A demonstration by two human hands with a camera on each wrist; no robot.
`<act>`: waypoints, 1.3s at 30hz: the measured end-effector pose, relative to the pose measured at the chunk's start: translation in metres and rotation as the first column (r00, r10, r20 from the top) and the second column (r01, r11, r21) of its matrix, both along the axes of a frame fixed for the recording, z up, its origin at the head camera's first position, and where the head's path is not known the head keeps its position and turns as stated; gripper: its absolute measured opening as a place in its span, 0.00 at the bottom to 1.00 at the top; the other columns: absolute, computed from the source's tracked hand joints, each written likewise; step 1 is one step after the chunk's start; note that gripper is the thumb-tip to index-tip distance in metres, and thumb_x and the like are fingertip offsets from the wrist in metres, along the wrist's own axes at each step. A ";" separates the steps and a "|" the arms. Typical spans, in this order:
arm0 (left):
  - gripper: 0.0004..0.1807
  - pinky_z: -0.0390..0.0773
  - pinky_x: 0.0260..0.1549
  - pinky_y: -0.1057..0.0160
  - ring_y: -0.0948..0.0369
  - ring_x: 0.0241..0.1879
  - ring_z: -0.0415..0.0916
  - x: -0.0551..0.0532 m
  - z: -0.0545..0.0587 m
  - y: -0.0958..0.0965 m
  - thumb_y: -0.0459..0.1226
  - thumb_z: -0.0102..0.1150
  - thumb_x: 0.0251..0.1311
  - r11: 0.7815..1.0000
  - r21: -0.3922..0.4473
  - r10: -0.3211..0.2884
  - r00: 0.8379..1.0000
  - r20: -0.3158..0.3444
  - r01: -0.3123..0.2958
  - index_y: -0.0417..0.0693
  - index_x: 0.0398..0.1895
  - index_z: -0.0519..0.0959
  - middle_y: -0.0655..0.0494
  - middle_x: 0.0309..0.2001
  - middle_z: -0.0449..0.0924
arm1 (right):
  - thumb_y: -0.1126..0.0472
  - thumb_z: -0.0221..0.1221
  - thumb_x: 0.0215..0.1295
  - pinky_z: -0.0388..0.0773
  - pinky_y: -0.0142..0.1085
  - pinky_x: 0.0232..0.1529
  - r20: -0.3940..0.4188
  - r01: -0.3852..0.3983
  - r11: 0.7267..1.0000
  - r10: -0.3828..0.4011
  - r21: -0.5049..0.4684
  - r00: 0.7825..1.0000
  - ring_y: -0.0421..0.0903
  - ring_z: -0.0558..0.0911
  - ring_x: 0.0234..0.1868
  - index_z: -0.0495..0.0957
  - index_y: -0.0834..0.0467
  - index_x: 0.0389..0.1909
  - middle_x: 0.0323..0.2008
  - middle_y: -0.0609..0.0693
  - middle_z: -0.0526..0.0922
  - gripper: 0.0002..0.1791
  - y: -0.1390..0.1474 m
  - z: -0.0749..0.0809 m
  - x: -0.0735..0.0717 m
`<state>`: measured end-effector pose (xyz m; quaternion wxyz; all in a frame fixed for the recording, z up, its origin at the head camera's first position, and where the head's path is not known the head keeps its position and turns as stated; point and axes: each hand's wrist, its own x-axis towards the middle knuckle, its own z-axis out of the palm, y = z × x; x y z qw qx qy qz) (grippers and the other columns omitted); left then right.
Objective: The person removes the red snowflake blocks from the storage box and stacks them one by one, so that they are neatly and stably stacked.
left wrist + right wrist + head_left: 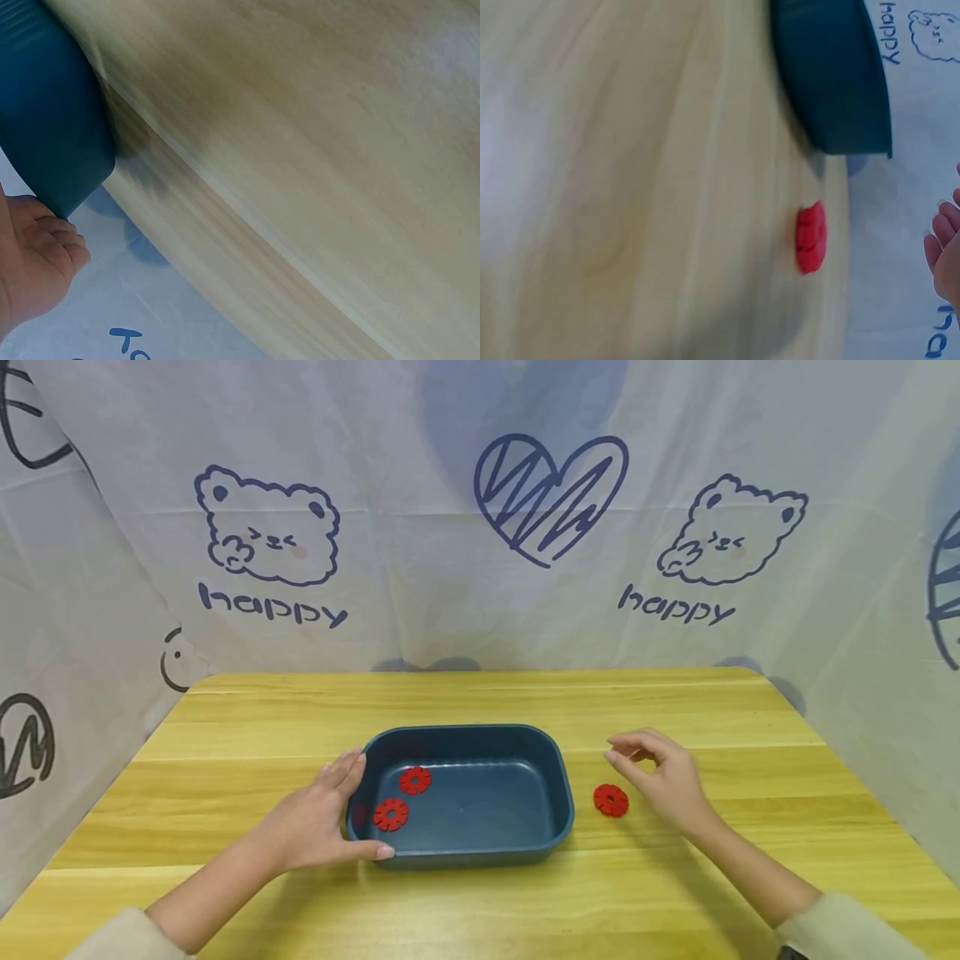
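Note:
A dark blue rectangular plastic bin (480,858) sits on the table. My left hand (318,817) grips its left end, with the thumb along the near rim and the fingers at the left rim. Inside, toward the left, lie two red notched plastic discs, one disc (415,780) behind the other disc (391,815). To the right of the bin are more red notched discs (611,800); the right wrist view shows a thick, layered side, like a small stack. My right hand (667,781) hovers beside and above them, fingers loosely bent, holding nothing.
The yellow wood-grain table (465,910) extends around the bin on all sides. A pale cloth (420,577) with printed bears, a heart and lettering hangs behind the table's far edge and at both sides.

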<state>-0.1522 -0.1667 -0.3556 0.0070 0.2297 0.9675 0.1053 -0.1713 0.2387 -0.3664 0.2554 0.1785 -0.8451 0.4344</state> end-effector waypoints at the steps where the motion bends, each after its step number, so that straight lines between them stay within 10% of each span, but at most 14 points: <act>1: 0.63 0.70 0.52 0.39 0.34 0.64 0.57 0.000 0.000 0.000 0.71 0.56 0.40 1.000 0.003 -0.001 1.000 0.002 0.001 0.31 0.68 0.54 0.34 0.69 0.52 | 0.72 0.64 0.51 0.73 0.19 0.36 0.005 -0.014 1.000 0.015 -0.005 1.000 0.27 0.75 0.32 0.83 0.63 0.35 0.29 0.53 0.82 0.09 -0.003 0.003 0.000; 39: 0.63 0.72 0.49 0.38 0.33 0.63 0.58 -0.001 -0.004 -0.001 0.71 0.57 0.39 1.000 0.004 0.003 1.000 -0.002 -0.003 0.31 0.68 0.55 0.34 0.70 0.52 | 0.66 0.64 0.54 0.77 0.32 0.41 0.161 -0.265 0.960 0.276 -0.088 0.947 0.49 0.79 0.40 0.81 0.63 0.44 0.39 0.60 0.82 0.14 -0.103 0.018 -0.022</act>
